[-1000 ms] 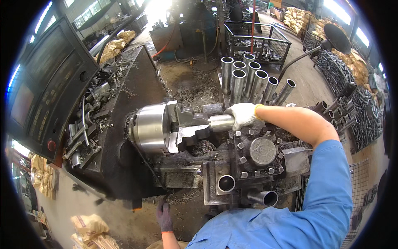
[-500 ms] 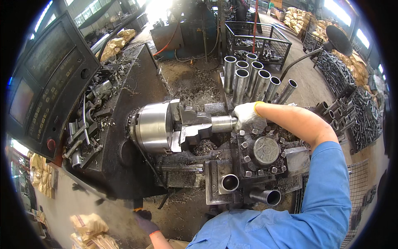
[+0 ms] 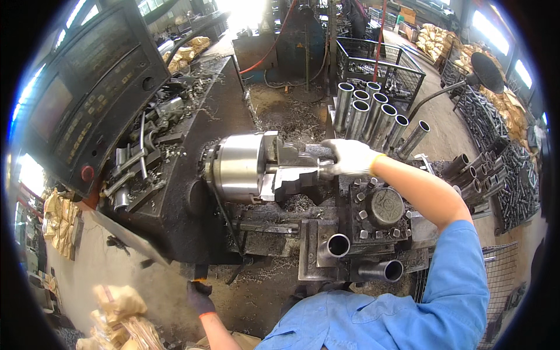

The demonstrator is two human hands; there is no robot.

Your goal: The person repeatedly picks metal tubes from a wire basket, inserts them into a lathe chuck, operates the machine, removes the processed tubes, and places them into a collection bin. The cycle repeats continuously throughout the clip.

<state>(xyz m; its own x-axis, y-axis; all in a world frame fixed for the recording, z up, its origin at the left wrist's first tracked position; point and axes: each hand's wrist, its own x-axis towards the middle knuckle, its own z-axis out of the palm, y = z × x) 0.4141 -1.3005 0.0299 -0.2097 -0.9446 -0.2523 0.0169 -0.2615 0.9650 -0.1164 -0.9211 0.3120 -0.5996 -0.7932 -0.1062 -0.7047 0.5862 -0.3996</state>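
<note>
While the right hand (image 3: 349, 157) in its white glove is wrapped around the end of a short steel tube (image 3: 298, 168) seated in the lathe chuck (image 3: 240, 166), the left hand (image 3: 199, 296), in a dark glove, hangs low at the near side by the machine's base; whether its fingers are curled on anything I cannot tell. The tube sits at the chuck's right face, between the dark chuck jaws. The risk, as I judge it, lies in the spindle turning with those fingers so close, since a glove can catch on the jaws, and the loose swarf (image 3: 294, 204) under the chuck could cut. On the far rack I count seven upright tubes (image 3: 373, 114). Two more tubes (image 3: 337, 245) lie near, on the carriage. The control panel (image 3: 87, 87) stands at the far left.
</note>
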